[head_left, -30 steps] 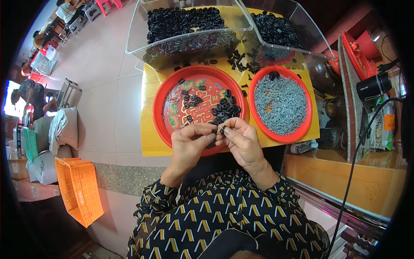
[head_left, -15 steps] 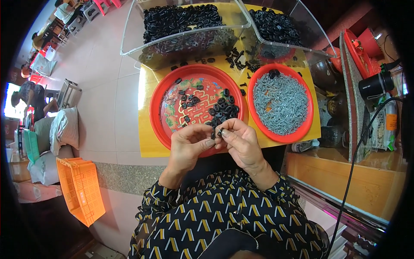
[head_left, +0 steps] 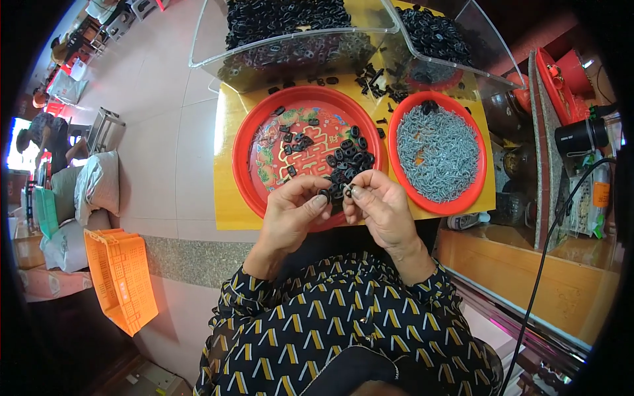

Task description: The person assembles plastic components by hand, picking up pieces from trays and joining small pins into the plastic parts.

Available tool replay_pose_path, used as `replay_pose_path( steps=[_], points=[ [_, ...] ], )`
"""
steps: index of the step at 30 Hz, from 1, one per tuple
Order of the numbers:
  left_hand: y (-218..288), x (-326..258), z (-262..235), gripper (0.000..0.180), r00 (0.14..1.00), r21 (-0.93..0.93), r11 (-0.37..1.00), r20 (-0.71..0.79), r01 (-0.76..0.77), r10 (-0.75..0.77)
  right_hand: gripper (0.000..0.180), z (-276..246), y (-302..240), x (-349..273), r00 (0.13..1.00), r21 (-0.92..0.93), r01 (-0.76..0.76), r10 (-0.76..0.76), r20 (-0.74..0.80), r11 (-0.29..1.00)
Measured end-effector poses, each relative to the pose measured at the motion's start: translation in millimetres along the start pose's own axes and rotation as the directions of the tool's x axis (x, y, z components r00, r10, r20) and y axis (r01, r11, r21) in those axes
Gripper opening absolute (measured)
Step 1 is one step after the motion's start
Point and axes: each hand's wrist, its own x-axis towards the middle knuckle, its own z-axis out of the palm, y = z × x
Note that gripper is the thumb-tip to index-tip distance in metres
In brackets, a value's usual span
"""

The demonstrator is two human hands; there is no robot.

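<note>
Since the earlier frame, the two hands have drawn slightly apart at the fingertips, and the trays and bins sit a little higher in view. A small black piece (head_left: 324, 195) is between the thumb and forefinger of the left hand (head_left: 288, 214), over the near edge of the round red tray (head_left: 300, 92). The right hand (head_left: 385, 211), just beside it, pinches a small item (head_left: 348, 189) between thumb and forefinger; it shows a pale glint and a dark part, but is too small to name. Just beyond the fingertips, black oval pieces (head_left: 350, 155) are heaped along the right side of the tray, with a looser cluster (head_left: 297, 142) near its patterned middle. To the right stands an oval red tray (head_left: 452, 206) full of silvery screws (head_left: 439, 155), a dark piece lying at its far end. Both trays rest on a yellow surface (head_left: 228, 198). Dark screws (head_left: 376, 82) lie scattered behind them, before two clear bins holding many more black pieces (head_left: 287, 16). Farther out, an orange basket (head_left: 122, 280) is at left, and a black cable (head_left: 541, 264) curves down at right.
</note>
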Motion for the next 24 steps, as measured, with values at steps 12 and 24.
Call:
replay_pose_path(
  steps=[12,24],
  points=[
    [7,-9,-6,0.029,0.996,-0.142,0.985,0.011,0.094,-0.094,0.006,19,-8,-4,0.989,-0.402,0.143,-0.146,0.023,0.905],
    [9,-15,-4,0.027,0.999,0.096,0.994,-0.019,0.043,-0.041,0.008,21,-6,-2,0.989,-0.533,0.146,-0.138,0.055,0.834]
  ],
)
